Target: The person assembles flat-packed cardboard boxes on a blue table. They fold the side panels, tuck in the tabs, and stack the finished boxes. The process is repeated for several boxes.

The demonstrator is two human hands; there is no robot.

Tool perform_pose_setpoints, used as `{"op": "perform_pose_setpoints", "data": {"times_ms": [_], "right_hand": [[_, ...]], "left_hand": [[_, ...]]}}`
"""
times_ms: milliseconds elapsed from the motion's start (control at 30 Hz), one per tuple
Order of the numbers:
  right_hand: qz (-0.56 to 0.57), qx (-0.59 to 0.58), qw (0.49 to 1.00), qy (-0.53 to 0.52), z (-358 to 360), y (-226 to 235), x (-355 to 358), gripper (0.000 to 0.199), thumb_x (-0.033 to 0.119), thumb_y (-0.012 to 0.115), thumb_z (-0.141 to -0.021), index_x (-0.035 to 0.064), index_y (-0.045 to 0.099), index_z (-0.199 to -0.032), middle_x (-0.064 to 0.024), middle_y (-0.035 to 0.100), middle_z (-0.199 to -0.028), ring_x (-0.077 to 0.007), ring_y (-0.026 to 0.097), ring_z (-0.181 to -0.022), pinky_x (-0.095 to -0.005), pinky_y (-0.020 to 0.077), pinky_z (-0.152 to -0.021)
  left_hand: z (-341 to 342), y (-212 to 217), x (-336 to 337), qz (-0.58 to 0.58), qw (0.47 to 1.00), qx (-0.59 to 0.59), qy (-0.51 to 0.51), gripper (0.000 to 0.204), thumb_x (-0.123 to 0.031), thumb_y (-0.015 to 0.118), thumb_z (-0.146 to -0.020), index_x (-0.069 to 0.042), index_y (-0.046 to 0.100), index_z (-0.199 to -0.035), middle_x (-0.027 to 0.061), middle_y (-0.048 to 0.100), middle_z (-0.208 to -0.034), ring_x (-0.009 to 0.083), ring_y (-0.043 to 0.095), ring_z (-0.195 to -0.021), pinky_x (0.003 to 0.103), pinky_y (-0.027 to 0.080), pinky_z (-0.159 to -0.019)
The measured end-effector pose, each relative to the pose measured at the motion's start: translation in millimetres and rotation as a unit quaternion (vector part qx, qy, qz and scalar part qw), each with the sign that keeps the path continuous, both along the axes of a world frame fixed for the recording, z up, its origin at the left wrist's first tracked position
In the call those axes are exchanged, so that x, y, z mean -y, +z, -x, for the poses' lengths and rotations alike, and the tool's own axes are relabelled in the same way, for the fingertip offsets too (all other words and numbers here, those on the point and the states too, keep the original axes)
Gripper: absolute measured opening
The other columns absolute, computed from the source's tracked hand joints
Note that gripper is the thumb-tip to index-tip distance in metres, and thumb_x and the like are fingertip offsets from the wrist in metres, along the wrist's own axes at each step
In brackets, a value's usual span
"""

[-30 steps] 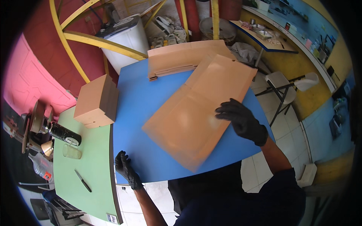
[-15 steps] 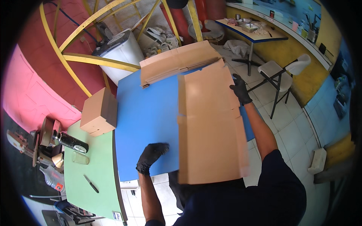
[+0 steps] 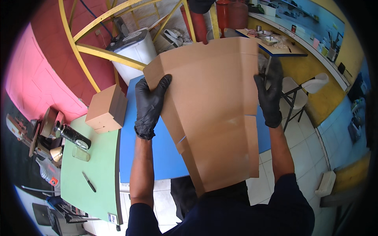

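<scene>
A flat, creased brown cardboard box blank (image 3: 214,106) is raised in front of me above the blue table (image 3: 136,157), its near end by my body. My left hand (image 3: 151,104), in a black glove, is closed on its left edge, thumb over the face and fingers behind. Beside the right edge is my black-gloved right hand (image 3: 269,98), thumb and fingers apart, the fingers smeared by motion. The thumb is at the cardboard's edge; I cannot tell whether it touches.
A folded cardboard box (image 3: 105,110) stands at the left, by the green table (image 3: 73,188). That table bears a knife (image 3: 89,182), a glass (image 3: 80,153) and a black bottle (image 3: 73,135). Yellow metal bars (image 3: 110,57) rise behind. A folding chair (image 3: 301,92) stands right.
The cardboard blank has been raised and tilted, now covering the stack behind it. My left hand has moved from the table onto its left edge. My right hand has opened beside the right edge.
</scene>
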State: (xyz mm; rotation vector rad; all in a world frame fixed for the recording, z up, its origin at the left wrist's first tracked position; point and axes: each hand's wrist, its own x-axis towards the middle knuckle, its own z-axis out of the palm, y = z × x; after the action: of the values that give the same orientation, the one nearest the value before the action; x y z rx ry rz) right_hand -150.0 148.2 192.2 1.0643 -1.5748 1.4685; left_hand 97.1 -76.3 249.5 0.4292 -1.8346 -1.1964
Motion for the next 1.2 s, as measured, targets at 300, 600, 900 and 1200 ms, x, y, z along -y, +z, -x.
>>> {"op": "perform_pose_setpoints", "data": {"times_ms": [300,600,900,1200], "right_hand": [[-0.17,-0.249,0.953,-0.019,-64,95,26,0.04,0.023,0.082,-0.081,0.0117,0.065,-0.115,-0.0075,0.067,-0.114,-0.0314,0.063,-0.115,-0.0534,0.0443,-0.109],[-0.268,-0.104,0.924,0.254,-91,79,37,0.022,0.021,0.071,-0.097,0.0026,0.063,-0.105,-0.0129,0.067,-0.1,-0.0308,0.065,-0.086,-0.0386,0.0531,-0.079],[-0.369,0.006,0.852,0.37,-90,124,55,0.03,0.03,0.072,-0.094,0.0008,0.076,-0.095,-0.0181,0.071,-0.083,-0.035,0.069,-0.071,-0.0445,0.0527,-0.067],[-0.231,-0.154,0.915,0.292,-116,125,63,0.014,0.015,0.074,-0.09,0.0028,0.076,-0.097,-0.0198,0.072,-0.086,-0.0392,0.07,-0.078,-0.0463,0.0546,-0.074]], "left_hand": [[-23,39,-21,0.073,0.993,0.031,-0.083,0.039,-0.011,0.08,-0.093,0.001,0.07,-0.128,0.0058,0.076,-0.113,0.0116,0.068,-0.101,0.03,0.054,-0.093],[-37,38,0,0.117,0.98,-0.008,-0.159,0.021,0.006,0.068,-0.077,0.001,0.079,-0.094,0.0117,0.078,-0.102,0.0179,0.07,-0.094,0.033,0.056,-0.088],[-53,82,-22,0.117,0.953,0.087,-0.266,0.048,0.006,0.069,-0.081,0.002,0.066,-0.129,0.014,0.075,-0.118,0.0198,0.069,-0.109,0.034,0.054,-0.094],[-74,143,-51,0.233,0.943,0.215,-0.101,0.048,-0.026,0.08,-0.094,0.002,0.066,-0.13,0.0108,0.076,-0.108,0.017,0.068,-0.093,0.034,0.054,-0.087]]}}
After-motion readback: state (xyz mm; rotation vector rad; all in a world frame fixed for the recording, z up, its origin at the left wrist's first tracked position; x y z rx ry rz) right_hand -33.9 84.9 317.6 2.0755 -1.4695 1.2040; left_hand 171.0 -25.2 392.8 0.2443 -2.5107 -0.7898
